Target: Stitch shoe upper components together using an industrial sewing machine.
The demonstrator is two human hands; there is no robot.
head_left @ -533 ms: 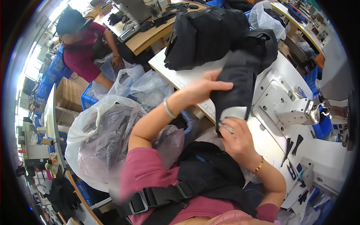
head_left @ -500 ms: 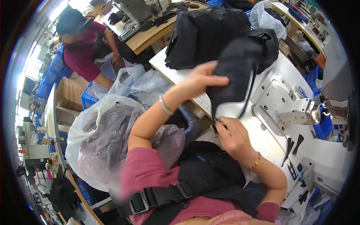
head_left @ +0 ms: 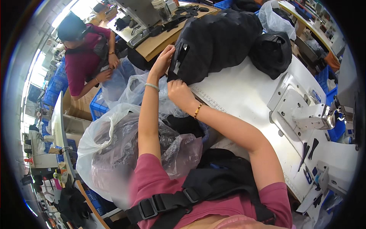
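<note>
Harness: a black strap harness (head_left: 190, 198) with plastic buckles crosses the person's pink shirt at the bottom of the view.
Near bag: a large clear plastic bag (head_left: 114, 152) of dark cloth sits at the person's left, just beside the white table (head_left: 244, 87).
Right hand: the right hand (head_left: 179, 93) is closed on the lower edge of the black fabric pile (head_left: 217, 42), wrist bent, a beaded bracelet (head_left: 197, 110) on it; the forearm runs back across the table.
Left hand: the left hand (head_left: 164, 61) reaches forward with the arm straight, fingers curled on the pile's left edge beside a small pale tag (head_left: 177, 67); a thin band (head_left: 152, 86) circles the wrist.
Fabric: black, creased and matte, heaped on the far left part of the table, its corner hanging over the edge.
Rolled piece: a second dark bundle (head_left: 272, 51) lies to the right of the pile, touching it.
Machine: a white sewing machine (head_left: 309, 114) stands at the right.
Far bench: a brown bench (head_left: 160, 40) with dark tools lies beyond; a person in a red shirt (head_left: 82, 65) bends over clear bags (head_left: 114, 82).
</note>
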